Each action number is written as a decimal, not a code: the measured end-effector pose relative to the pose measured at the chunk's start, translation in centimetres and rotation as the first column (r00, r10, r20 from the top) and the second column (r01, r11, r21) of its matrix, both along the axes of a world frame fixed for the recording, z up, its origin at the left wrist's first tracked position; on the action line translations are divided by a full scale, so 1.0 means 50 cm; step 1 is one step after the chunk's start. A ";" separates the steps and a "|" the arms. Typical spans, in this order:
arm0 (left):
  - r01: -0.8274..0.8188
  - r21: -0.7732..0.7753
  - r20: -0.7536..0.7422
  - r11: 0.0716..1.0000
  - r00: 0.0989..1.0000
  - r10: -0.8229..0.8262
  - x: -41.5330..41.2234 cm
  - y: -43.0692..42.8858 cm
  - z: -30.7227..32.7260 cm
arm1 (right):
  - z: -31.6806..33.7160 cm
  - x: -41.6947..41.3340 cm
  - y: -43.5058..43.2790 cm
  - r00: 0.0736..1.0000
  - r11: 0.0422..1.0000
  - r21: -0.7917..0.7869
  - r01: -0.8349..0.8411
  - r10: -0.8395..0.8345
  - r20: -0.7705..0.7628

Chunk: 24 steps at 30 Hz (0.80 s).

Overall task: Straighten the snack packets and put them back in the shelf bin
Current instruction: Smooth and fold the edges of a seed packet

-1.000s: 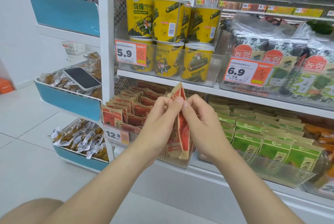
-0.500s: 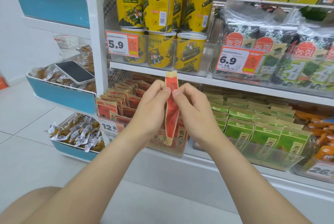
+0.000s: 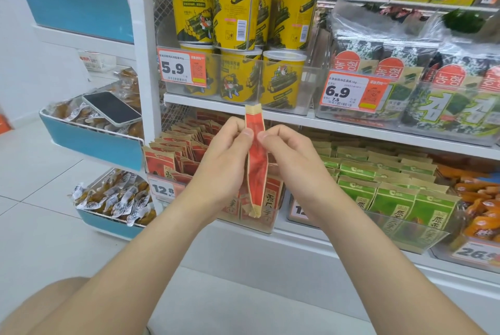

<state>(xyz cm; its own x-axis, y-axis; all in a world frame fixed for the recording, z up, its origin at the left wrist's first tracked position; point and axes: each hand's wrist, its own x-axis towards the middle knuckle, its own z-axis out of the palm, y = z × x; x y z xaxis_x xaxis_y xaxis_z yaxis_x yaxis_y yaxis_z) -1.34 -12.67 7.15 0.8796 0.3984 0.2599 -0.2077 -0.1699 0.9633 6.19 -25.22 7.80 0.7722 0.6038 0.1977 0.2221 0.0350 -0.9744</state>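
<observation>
Head view. One red packet [image 3: 257, 167] was held at the centre of the frame, upright and edge-on to the camera, its long axis running top to bottom. The left hand [image 3: 224, 161] pinched its upper part from the left, thumb tip pressed to the near edge. The right hand [image 3: 292, 161] pinched the same height from the right, fingers curled behind. Neither hand held anything else.

The bin [image 3: 265, 227] lay directly behind and below the packet, at lower centre, with the other red packets [image 3: 173, 145] standing in rows towards centre left. Green packets [image 3: 392, 194] filled the neighbouring bin to the right.

Judgement: return called for a short move forward and down. Both hands were equally near, the left on the side of the red rows.
</observation>
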 end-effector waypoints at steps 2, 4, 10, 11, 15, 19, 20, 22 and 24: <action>-0.024 -0.065 -0.001 0.998 1.000 0.024 0.000 0.000 0.001 | -0.001 -0.002 -0.007 0.997 0.998 -0.032 -0.062 0.060 -0.050; -0.043 -0.141 0.021 0.989 0.999 0.047 0.001 0.002 0.003 | -0.003 -0.006 -0.016 0.986 0.990 -0.071 -0.123 0.114 -0.118; 0.031 -0.158 0.084 0.987 0.996 -0.017 -0.016 0.007 0.016 | -0.007 -0.021 -0.014 0.998 1.000 -0.005 -0.005 0.004 -0.065; 0.053 -0.133 0.075 0.990 0.996 -0.043 -0.017 0.008 0.018 | -0.005 -0.022 -0.012 0.997 0.998 0.031 0.058 -0.056 -0.048; 0.014 0.119 -0.005 0.993 1.000 -0.013 -0.018 0.000 0.003 | -0.002 -0.022 -0.012 0.975 0.976 0.058 0.210 -0.214 0.062; -0.093 0.294 0.061 0.951 0.995 0.078 -0.013 0.003 -0.023 | -0.008 -0.016 -0.022 0.973 0.975 0.015 0.220 -0.220 0.068; -0.111 0.311 0.077 0.944 0.993 0.092 -0.011 0.008 -0.027 | -0.009 -0.013 -0.025 0.975 0.978 0.000 0.209 -0.209 0.075; -0.107 0.312 0.078 0.944 0.993 0.087 -0.010 0.017 -0.031 | -0.012 -0.009 -0.028 0.980 0.983 -0.029 0.181 -0.177 0.093; -0.103 0.309 0.088 0.945 0.993 0.080 -0.010 0.018 -0.031 | -0.013 -0.008 -0.028 0.982 0.988 -0.036 0.153 -0.148 0.115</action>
